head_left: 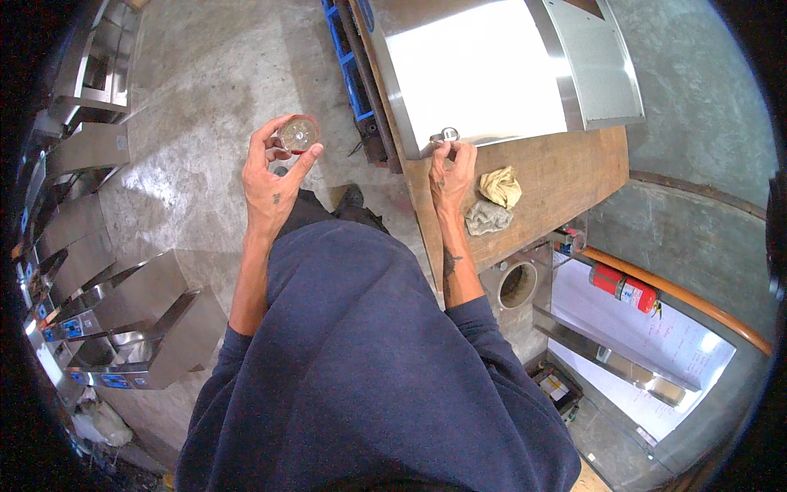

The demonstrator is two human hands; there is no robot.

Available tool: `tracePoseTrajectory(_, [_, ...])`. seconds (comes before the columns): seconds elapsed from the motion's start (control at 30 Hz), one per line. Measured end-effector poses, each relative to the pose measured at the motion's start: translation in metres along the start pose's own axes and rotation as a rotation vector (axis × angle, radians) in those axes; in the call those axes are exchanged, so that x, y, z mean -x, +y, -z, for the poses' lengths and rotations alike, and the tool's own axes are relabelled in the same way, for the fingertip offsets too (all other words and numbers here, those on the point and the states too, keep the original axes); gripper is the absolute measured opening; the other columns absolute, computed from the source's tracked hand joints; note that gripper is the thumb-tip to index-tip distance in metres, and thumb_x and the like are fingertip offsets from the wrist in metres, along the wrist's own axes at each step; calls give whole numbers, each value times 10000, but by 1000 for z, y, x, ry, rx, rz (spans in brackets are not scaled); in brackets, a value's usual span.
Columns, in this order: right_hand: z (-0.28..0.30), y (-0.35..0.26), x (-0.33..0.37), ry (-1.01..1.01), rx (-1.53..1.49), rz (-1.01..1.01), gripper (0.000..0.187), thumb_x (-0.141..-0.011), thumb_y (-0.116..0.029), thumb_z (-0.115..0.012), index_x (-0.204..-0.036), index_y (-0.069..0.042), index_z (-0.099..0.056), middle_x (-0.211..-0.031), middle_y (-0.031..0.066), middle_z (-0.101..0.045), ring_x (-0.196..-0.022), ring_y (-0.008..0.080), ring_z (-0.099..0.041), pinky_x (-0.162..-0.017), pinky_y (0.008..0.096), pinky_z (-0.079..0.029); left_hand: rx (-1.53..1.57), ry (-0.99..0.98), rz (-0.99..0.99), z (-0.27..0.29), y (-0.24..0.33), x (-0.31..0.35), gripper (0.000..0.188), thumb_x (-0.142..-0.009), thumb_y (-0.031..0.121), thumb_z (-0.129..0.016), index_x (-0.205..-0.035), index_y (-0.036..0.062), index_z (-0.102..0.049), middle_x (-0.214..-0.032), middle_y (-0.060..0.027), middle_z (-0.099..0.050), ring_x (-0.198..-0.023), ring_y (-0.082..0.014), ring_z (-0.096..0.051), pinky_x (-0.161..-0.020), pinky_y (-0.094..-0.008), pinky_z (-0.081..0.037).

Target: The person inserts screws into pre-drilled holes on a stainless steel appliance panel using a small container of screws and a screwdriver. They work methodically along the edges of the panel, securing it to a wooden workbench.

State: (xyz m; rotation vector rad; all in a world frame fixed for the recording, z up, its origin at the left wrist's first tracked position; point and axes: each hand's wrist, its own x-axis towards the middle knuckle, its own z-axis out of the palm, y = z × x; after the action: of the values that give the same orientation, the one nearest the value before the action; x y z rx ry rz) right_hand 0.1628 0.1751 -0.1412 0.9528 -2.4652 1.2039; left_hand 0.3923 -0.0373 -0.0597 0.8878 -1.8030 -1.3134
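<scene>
My left hand (270,184) is closed round the edge of a small round see-through container (299,134) with a reddish rim, held up over the concrete floor. Its fingers and thumb grip opposite sides; what it contains cannot be made out. Over the near corner of a shiny steel unit (475,141), my right hand (451,174) pinches a small round metal piece (449,134) between its fingertips. Whether that piece touches the steel, I cannot tell. Just right of this hand, a crumpled yellowish cloth (500,187) and a grey cloth (489,219) lie on the wooden table (566,168).
Several steel sink units (147,303) line the floor at the left. A blue-and-dark rack (351,66) stands by the table's left side. At the right are a red fire extinguisher (623,287), an orange pipe (705,310) and a whiteboard (697,348).
</scene>
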Motion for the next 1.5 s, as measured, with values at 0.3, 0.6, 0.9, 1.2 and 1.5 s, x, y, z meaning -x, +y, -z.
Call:
tracePoseTrajectory(0.3, [-2, 1, -1, 34, 27, 19, 158, -1068, -120, -666, -1072, 37, -644, -1001, 197, -635, -893, 342, -640, -818, 460, -542, 0, -14, 17, -1, 2, 2, 566, -893, 179, -937, -1389, 96, -677, -1333, -86, -719, -1115, -198, -720, -886, -348, -608])
tracePoseTrajectory(0.6, [5, -12, -8, 107, -17, -90, 235, -1121, -183, -611, -1139, 51, -611, -1086, 210, -580, -929, 369, -607, -841, 477, -522, 2, -26, 22, 0, 0, 4, 564, -900, 183, -932, -1392, 91, -671, -1339, -92, -721, -1117, -204, -723, -881, -355, -611])
tracePoseTrajectory(0.9, [-3, -3, -28, 146, 46, -121, 331, -1181, -277, -516, -1158, 48, -573, -1096, 196, -578, -936, 297, -623, -859, 447, -529, 2, -26, 20, 0, 2, 4, 569, -894, 184, -936, -1389, 94, -672, -1326, -96, -722, -1088, -203, -727, -874, -356, -608])
tracePoseTrajectory(1.2, [21, -45, -28, 300, -447, -349, 265, -1184, -262, -526, -1219, 1, -537, -1003, 100, -663, -909, 155, -660, -813, 307, -548, -9, -49, -33, -4, 8, 7, 577, -883, 145, -938, -1392, 88, -671, -1322, -99, -716, -1081, -200, -725, -855, -341, -596])
tracePoseTrajectory(1.5, [56, -151, -19, -54, -346, 123, 96, -1052, -81, -703, -1091, 3, -677, -1043, 106, -634, -834, 197, -616, -727, 350, -536, -96, -173, -143, -22, 30, 10, 624, -848, 171, -955, -1400, 111, -669, -1363, -85, -710, -1096, -222, -711, -870, -361, -609])
